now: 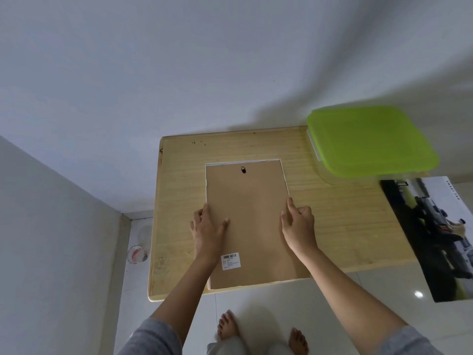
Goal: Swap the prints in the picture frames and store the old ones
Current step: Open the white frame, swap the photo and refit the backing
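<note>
The face of the picture frame (248, 216) is turned down on the tabletop (345, 226) and hidden, and its barcode label (231, 261) is too small to be read. The print (435, 234) at 3 o'clock is cut off by the right edge.

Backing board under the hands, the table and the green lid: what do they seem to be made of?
Backing board: probably fibreboard or stiff card, matte brown, with no grain and a slightly ragged rim. Table: pale wood or wood-look laminate, with straight grain lines. Green lid: plastic, smooth bright lime with rounded moulded corners.
</note>
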Demonstrator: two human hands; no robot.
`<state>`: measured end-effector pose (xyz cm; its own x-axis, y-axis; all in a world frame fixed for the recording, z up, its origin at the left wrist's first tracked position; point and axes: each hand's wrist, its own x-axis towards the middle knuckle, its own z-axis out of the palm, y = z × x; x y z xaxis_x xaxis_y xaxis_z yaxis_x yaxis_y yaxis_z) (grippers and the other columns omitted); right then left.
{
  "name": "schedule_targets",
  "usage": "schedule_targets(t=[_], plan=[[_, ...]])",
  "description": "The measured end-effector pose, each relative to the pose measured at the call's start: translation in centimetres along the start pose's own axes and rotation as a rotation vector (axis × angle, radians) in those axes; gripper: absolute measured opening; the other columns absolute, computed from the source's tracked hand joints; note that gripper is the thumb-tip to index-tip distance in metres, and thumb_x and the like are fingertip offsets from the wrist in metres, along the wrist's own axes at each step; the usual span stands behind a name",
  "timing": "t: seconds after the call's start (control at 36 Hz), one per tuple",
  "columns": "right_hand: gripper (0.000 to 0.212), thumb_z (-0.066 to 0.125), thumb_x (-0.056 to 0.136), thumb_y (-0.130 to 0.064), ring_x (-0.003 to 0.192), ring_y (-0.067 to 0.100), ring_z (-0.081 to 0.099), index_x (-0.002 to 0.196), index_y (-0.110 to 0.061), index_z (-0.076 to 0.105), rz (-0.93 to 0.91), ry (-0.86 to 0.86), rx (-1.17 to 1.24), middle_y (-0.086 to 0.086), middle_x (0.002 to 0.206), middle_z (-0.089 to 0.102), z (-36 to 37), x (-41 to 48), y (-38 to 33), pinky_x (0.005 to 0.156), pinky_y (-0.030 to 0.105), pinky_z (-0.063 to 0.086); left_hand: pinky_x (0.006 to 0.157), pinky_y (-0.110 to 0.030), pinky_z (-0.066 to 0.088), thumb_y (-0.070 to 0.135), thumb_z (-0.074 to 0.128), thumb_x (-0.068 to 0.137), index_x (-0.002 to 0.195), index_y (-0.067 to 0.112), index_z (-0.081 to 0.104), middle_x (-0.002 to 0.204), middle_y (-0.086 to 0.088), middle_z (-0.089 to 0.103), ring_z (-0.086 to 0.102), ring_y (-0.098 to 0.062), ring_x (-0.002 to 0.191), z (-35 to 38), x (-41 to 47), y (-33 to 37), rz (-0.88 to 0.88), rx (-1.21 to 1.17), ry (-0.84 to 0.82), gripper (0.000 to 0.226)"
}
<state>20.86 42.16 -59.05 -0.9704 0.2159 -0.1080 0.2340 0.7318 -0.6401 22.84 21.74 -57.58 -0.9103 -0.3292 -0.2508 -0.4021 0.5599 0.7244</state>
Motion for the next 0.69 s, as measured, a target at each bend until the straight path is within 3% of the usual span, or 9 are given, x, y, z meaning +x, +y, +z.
schedule_targets(t=[0.25,0.53,0.69], plan=[[0.051,0.044,0.095,-0.032,0.099,0.029,0.045,0.143,-0.024,0.03,0.0,-0.083,-0.112,0.004,0.098,0.031,-0.6,0.2,0.0,0.088,0.032,0.041,0.097,-0.041,0.036,0.037,0.062,0.085,0.144,0.018,0.027,0.128,-0.011,0.036,0.036,-0.03,0.116,-0.4,0.8,0.3,-0.008,0.06,-0.028,0.071],[0.055,0.043,0.095,-0.038,0.105,0.032,0.045,0.145,-0.03,0.022,0.075,-0.167,-0.169,0.014,0.115,0.039,-0.8,0.7,-0.3,0.094,0.034,0.042,0.09,-0.037,0.035,0.034,0.064,0.084,0.143,0.019,0.029,0.121,-0.011,0.038,0.038,-0.03,0.111,-0.1,1.1,0.5,-0.031,0.047,-0.002,0.07],[0.067,0.046,0.091,-0.047,0.114,0.025,0.035,0.147,-0.033,0.011,0.097,-0.202,-0.151,0.01,0.119,0.034,-0.9,0.2,-0.6,0.094,0.031,0.038,0.092,-0.032,0.034,0.035,0.064,0.084,0.142,0.016,0.031,0.122,-0.009,0.038,0.037,-0.026,0.115,-0.4,0.7,0.0,0.007,0.005,-0.001,0.069]])
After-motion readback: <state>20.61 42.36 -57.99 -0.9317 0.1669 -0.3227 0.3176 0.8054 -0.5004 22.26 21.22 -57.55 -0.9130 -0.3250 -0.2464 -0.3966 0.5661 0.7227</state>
